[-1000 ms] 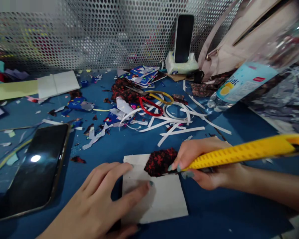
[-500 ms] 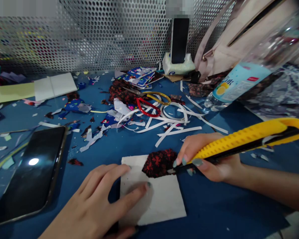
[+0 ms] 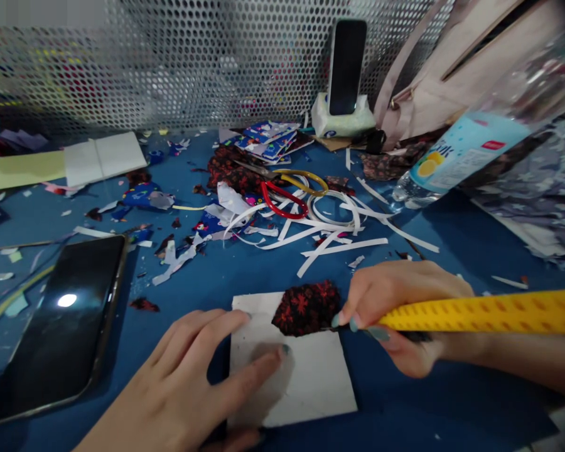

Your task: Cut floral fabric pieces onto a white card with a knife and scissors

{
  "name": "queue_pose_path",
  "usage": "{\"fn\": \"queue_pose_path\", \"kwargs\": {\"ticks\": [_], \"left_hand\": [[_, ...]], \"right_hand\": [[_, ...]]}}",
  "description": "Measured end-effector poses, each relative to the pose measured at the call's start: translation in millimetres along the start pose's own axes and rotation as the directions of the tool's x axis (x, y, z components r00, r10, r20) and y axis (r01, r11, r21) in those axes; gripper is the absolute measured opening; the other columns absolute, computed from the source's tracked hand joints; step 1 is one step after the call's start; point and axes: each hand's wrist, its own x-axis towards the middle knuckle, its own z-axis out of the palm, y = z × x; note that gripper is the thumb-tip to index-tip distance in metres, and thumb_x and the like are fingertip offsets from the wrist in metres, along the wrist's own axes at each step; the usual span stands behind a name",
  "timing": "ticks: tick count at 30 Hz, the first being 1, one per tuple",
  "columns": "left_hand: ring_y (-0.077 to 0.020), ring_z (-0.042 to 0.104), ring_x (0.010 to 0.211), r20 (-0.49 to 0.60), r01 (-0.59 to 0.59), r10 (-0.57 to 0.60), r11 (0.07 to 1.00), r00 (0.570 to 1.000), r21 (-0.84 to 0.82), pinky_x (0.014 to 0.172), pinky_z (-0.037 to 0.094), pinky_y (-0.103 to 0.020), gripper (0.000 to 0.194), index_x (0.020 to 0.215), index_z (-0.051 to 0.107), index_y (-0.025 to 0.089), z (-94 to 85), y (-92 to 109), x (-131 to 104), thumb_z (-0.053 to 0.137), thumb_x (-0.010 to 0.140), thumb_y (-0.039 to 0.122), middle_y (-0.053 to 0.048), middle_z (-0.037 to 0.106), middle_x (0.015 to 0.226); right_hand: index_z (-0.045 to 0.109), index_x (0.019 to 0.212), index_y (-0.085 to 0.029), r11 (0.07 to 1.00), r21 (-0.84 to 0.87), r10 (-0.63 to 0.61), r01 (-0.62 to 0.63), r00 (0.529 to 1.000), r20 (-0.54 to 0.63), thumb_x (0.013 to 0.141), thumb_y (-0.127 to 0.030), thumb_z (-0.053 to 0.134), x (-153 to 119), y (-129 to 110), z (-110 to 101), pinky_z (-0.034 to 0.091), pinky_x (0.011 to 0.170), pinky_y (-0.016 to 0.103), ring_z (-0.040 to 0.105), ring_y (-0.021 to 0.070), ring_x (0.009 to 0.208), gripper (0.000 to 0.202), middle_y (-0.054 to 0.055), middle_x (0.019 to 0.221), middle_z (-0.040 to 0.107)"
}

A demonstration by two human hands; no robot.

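Note:
A white square card [image 3: 311, 383] lies on the blue table, with a dark, red-patterned scrap [image 3: 306, 307] over its top right part. My left hand [image 3: 202, 370] rests spread on the card's left side, index finger and thumb apart on its surface. My right hand [image 3: 395, 307] grips a yellow cutter [image 3: 489, 312] near its front end. The cutter's tip meets the lower right edge of the scrap; the blade is mostly hidden by my fingers.
Scissors [image 3: 285, 199] with red and yellow handles lie among white strips and paper scraps. A phone [image 3: 61, 320] is at the left, another phone [image 3: 347, 68] stands at the back. A bottle [image 3: 466, 150] and bag [image 3: 428, 75] are at the right.
The cutter has turned in my right hand, its rear end now lower and more level. My left hand stays on the card.

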Motion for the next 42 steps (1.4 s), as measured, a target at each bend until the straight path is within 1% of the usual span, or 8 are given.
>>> {"fn": "queue_pose_path", "kwargs": {"ticks": [4, 8, 10, 13, 15, 26, 31, 42], "left_hand": [[-0.0379, 0.045, 0.122, -0.001, 0.0, 0.0, 1.0, 1.0, -0.002, 0.092, 0.053, -0.055, 0.082, 0.137, 0.051, 0.041, -1.0, 1.4, 0.3, 0.082, 0.064, 0.023, -0.009, 0.038, 0.14], [-0.0376, 0.044, 0.122, 0.022, 0.009, -0.009, 1.0, 1.0, -0.006, 0.09, 0.053, -0.055, 0.086, 0.138, 0.049, 0.04, -2.1, 2.1, 0.3, 0.082, 0.061, 0.019, -0.01, 0.038, 0.14], [-0.0371, 0.043, 0.122, 0.017, -0.002, 0.002, 1.0, 1.0, -0.006, 0.089, 0.054, -0.055, 0.086, 0.138, 0.049, 0.04, -2.4, 2.3, 0.7, 0.082, 0.061, 0.019, -0.01, 0.037, 0.14], [-0.0371, 0.043, 0.121, 0.005, -0.012, 0.012, 1.0, 1.0, -0.009, 0.088, 0.054, -0.056, 0.084, 0.137, 0.05, 0.04, -2.5, 2.2, 1.5, 0.081, 0.061, 0.019, -0.01, 0.037, 0.139], [-0.0371, 0.042, 0.122, 0.004, -0.013, 0.013, 1.0, 1.0, -0.015, 0.089, 0.053, -0.055, 0.084, 0.137, 0.05, 0.039, -2.4, 1.9, 1.7, 0.081, 0.062, 0.019, -0.01, 0.037, 0.139], [-0.0354, 0.044, 0.122, 0.003, 0.006, -0.006, 1.0, 1.0, -0.03, 0.091, 0.051, -0.053, 0.073, 0.135, 0.052, 0.041, -0.4, 0.3, 0.4, 0.078, 0.068, 0.025, -0.008, 0.039, 0.139], [-0.0364, 0.043, 0.122, 0.01, -0.013, 0.013, 1.0, 1.0, -0.013, 0.09, 0.051, -0.054, 0.078, 0.136, 0.05, 0.039, -1.5, 0.5, 0.6, 0.08, 0.066, 0.024, -0.01, 0.037, 0.139], [-0.0361, 0.043, 0.122, 0.016, -0.002, 0.002, 1.0, 1.0, 0.0, 0.09, 0.051, -0.055, 0.08, 0.136, 0.051, 0.041, -1.7, 0.9, 0.9, 0.081, 0.064, 0.026, -0.01, 0.038, 0.138]], "right_hand": [[0.063, 0.08, -0.023, 0.997, 0.05, 0.064, -0.064, 0.998, 0.002, 0.08, -0.021, 0.065, -9.2, 8.1, 0.5, 0.054, 0.051, 0.022, 0.07, 0.0144, 0.058, 0.003, 0.001, 0.07, 0.074], [0.069, 0.088, -0.021, 0.957, 0.277, 0.122, -0.085, 0.985, -0.121, 0.085, -0.026, 0.067, -17.0, 18.0, 1.1, 0.056, 0.057, 0.023, 0.07, 0.015, 0.065, 0.006, 0.004, 0.077, 0.073], [0.07, 0.09, -0.019, 0.939, 0.328, 0.147, -0.102, 0.982, -0.115, 0.085, -0.028, 0.069, -17.4, 20.0, 1.6, 0.057, 0.06, 0.024, 0.07, 0.0155, 0.068, 0.009, 0.005, 0.08, 0.073], [0.071, 0.09, -0.02, 0.934, 0.326, 0.166, -0.148, 0.986, -0.026, 0.084, -0.027, 0.071, -16.4, 19.8, 2.6, 0.057, 0.06, 0.024, 0.071, 0.0166, 0.069, 0.01, 0.005, 0.081, 0.074], [0.07, 0.09, -0.019, 0.935, 0.322, 0.159, -0.147, 0.987, -0.011, 0.083, -0.026, 0.071, -16.2, 19.5, 3.0, 0.057, 0.058, 0.024, 0.071, 0.0168, 0.069, 0.009, 0.005, 0.081, 0.074], [0.07, 0.089, -0.02, 0.936, 0.296, 0.204, -0.189, 0.979, -0.018, 0.084, -0.028, 0.071, -16.0, 19.8, 2.0, 0.057, 0.06, 0.024, 0.071, 0.0161, 0.067, 0.008, 0.004, 0.079, 0.074], [0.07, 0.088, -0.02, 0.935, 0.292, 0.218, -0.2, 0.975, -0.031, 0.084, -0.027, 0.07, -17.3, 21.1, 2.5, 0.056, 0.057, 0.024, 0.07, 0.0163, 0.065, 0.008, 0.005, 0.079, 0.073], [0.069, 0.089, -0.02, 0.933, 0.298, 0.223, -0.2, 0.974, -0.044, 0.091, -0.04, 0.065, -15.8, 20.4, 2.8, 0.055, 0.055, 0.022, 0.067, 0.0137, 0.062, 0.02, 0.006, 0.079, 0.071]]}}
